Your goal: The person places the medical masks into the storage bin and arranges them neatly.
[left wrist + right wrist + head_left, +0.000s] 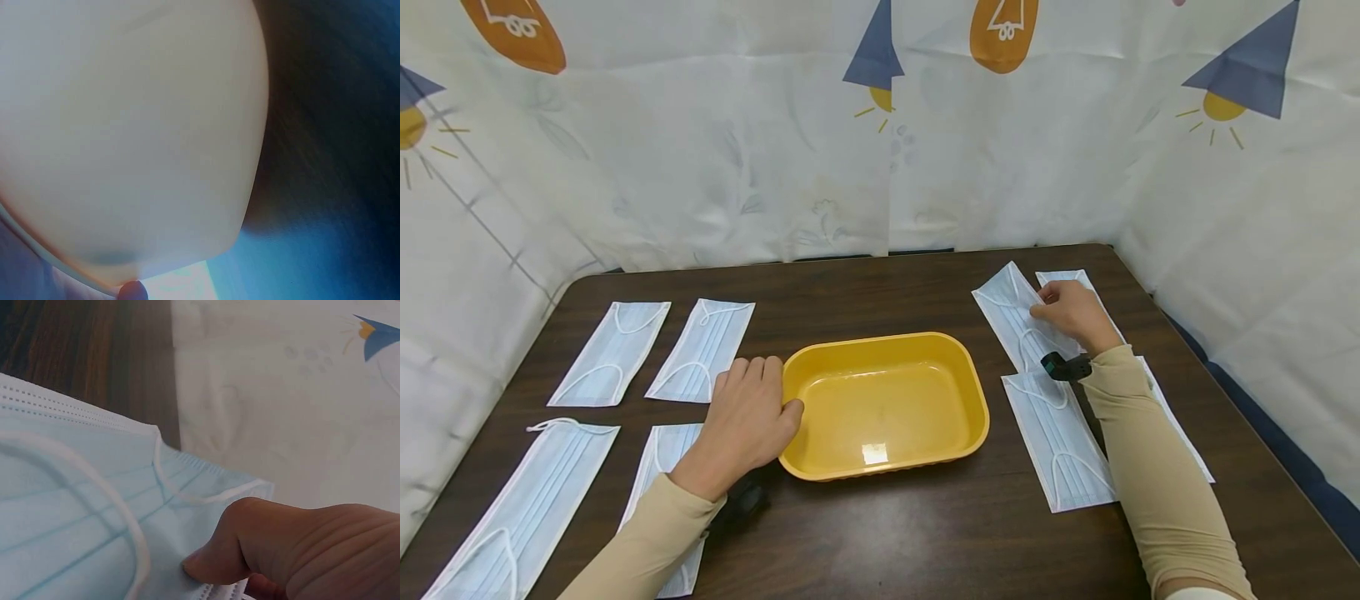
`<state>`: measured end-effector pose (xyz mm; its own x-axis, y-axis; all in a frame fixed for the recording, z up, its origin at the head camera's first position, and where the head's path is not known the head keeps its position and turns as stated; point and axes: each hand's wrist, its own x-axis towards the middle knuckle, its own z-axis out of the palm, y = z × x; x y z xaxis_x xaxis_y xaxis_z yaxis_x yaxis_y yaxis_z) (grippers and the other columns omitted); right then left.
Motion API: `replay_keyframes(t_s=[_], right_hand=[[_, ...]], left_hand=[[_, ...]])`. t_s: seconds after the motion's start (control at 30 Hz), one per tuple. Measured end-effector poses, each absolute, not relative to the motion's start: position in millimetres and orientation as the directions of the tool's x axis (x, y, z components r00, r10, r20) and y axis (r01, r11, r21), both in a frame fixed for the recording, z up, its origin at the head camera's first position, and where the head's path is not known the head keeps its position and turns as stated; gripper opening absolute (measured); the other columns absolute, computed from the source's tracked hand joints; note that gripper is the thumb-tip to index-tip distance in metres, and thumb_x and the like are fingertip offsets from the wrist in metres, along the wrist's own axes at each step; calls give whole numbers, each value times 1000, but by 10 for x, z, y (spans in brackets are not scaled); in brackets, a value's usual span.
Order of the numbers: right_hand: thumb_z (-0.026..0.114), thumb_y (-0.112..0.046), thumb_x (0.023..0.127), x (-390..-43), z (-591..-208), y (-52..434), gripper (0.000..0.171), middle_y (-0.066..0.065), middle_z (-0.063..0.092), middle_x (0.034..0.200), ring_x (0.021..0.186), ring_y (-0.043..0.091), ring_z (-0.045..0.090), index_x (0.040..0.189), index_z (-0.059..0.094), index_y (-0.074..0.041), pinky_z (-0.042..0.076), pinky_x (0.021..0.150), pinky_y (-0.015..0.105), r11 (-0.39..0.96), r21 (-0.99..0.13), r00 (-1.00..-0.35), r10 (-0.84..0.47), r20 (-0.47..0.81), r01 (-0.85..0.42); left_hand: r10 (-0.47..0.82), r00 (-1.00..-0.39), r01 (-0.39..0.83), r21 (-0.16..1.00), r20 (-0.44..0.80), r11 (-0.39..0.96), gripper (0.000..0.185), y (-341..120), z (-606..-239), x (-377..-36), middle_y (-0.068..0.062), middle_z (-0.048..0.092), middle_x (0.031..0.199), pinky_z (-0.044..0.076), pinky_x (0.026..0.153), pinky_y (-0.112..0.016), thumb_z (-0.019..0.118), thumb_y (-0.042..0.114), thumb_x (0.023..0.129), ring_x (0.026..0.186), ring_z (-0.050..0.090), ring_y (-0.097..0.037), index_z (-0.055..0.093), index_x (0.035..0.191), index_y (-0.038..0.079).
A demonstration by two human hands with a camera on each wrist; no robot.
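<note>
Masks lie flat on the bench (pixel 880 533), none in the yellow tray (pixel 970 379) yet. Right hand (pixel 1072 312) pinches the edge of the far-right mask (pixel 1011 312), its grip closed on the fabric, mask not lifted. Left hand (pixel 747 425) rests fingers straight against the tray's left rim, steadying it. My read: barely begun; eight masks left, four each side.

We see only a big blurry yellow tub (pixel 125 137) in the left wrist view. Our left hand (pixel 747 423) hides part of one mask (pixel 662 467). Our right sleeve (pixel 1150 467) covers another mask (pixel 1180 433). Our right hand (pixel 300 550) is cut off.
</note>
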<state>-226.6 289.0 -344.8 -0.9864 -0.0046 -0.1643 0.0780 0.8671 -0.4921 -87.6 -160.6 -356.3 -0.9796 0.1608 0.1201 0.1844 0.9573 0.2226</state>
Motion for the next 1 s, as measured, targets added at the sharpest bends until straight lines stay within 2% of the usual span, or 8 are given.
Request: replay_keyframes(t_s=[0.23,0.37,0.5,0.7,1.0], right_hand=[[55,-22,95,-2247,-3368,2903,43,32,63,134,113,39,60,131,59,1,48,83,42,860,-504,-984,-9,-178,83],[53,-21,98,-2232,-3323,2897,50,32,60,140,125,44,59,142,53,3,50,95,52,856,-511,-983,-20,-184,78],[53,-22,102,-2216,-3292,2889,54,34,55,145,133,49,55,149,46,5,48,105,60,845,-531,-982,-39,-184,66],[55,-23,103,-2178,-3252,2872,57,34,53,147,135,50,53,152,43,3,47,106,64,821,-569,-984,-56,-168,51],[56,-26,103,-2103,-3138,2805,53,33,51,150,137,50,51,150,47,-2,45,107,66,782,-621,-990,-47,-130,44]], left_hand=[[163,-978,189,229,127,955,27,-1614,-3565,-861,-9,47,80,27,72,-38,59,23,88,82,39,-28,55,100,-2],[166,-977,193,229,133,954,26,-1621,-3571,-858,-9,47,79,27,71,-37,59,23,88,81,38,-27,55,99,-1],[171,-975,200,228,144,953,25,-1624,-3575,-857,-9,46,78,27,71,-37,58,23,88,80,38,-27,54,97,-1],[171,-974,202,228,150,952,25,-1624,-3577,-867,-9,46,78,27,71,-37,58,22,88,79,38,-27,54,97,-1],[178,-969,213,218,171,953,24,-1618,-3576,-889,-10,45,77,28,71,-37,58,22,88,79,38,-28,53,93,-1]])
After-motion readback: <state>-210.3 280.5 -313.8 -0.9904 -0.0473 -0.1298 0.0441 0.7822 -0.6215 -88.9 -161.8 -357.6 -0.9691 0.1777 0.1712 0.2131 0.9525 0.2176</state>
